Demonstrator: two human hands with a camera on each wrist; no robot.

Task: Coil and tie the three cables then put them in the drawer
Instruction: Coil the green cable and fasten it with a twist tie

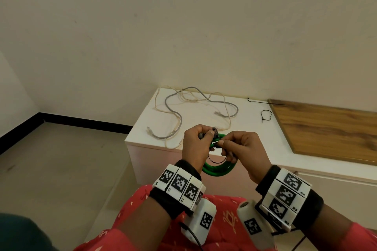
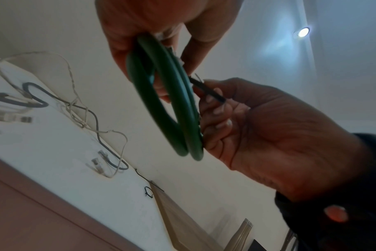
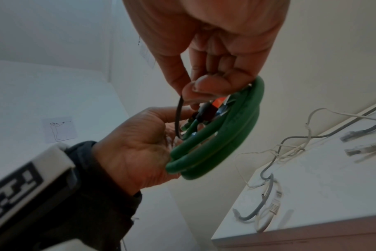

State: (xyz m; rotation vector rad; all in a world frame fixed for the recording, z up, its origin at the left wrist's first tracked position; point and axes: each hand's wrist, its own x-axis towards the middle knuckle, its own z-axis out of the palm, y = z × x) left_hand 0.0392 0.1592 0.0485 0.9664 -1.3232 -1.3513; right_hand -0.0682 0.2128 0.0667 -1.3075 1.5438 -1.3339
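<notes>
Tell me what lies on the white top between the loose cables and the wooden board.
Two black zip ties in the head view: a straight one partly overlapping the board, and a looped one nearer the cables.

Three cables [image 1: 219, 170], three ties [image 1: 265, 115].

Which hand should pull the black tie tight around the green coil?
Probably the right hand: it already pinches the black tie, while the left hand grips the green coil.

Green cable [image 1: 219, 170] top hidden btwn hands.
</notes>
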